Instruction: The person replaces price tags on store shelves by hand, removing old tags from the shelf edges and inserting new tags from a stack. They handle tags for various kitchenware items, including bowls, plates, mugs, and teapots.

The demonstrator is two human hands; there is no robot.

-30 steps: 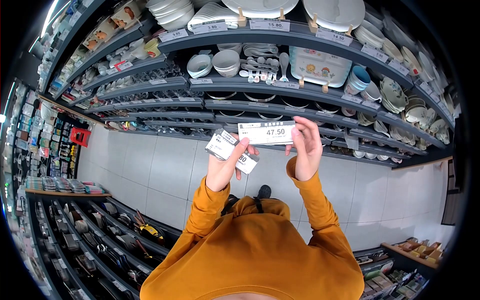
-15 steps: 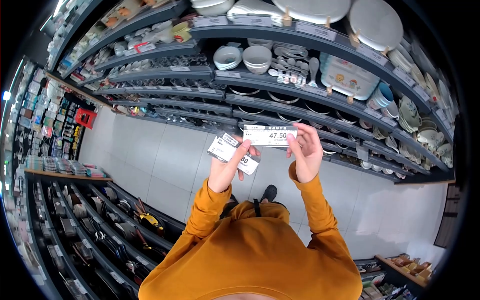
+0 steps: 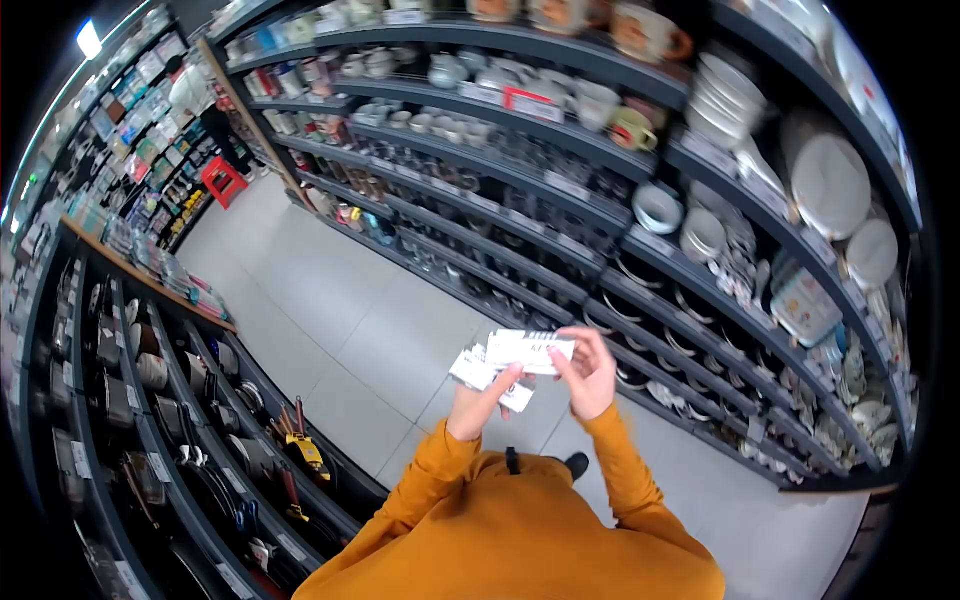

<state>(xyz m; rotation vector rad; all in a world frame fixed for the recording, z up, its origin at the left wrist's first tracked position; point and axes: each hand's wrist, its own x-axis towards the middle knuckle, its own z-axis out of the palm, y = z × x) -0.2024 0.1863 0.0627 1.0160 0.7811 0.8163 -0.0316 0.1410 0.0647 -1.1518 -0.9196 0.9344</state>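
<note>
My left hand (image 3: 474,410) is closed on a small bunch of white price tags (image 3: 473,370), which fan out around the thumb. One upper price tag (image 3: 528,350) lies across the top of the bunch. Its right end is pinched between the thumb and fingers of my right hand (image 3: 592,376), while its left end reaches my left thumb. Motion blur smears the printing on the tags. Both hands are held in front of my body, above the tiled floor.
Long shelves (image 3: 470,185) with cups, glasses, bowls and plates run along the right. Lower shelves (image 3: 150,440) with pans and kitchen tools stand at the left. Down the aisle are a red stool (image 3: 222,183) and a person (image 3: 192,92) in a pale top.
My view has turned left along the aisle, bringing the far person into sight. Both hands, still gripping the price tags, appear lower in the view.
</note>
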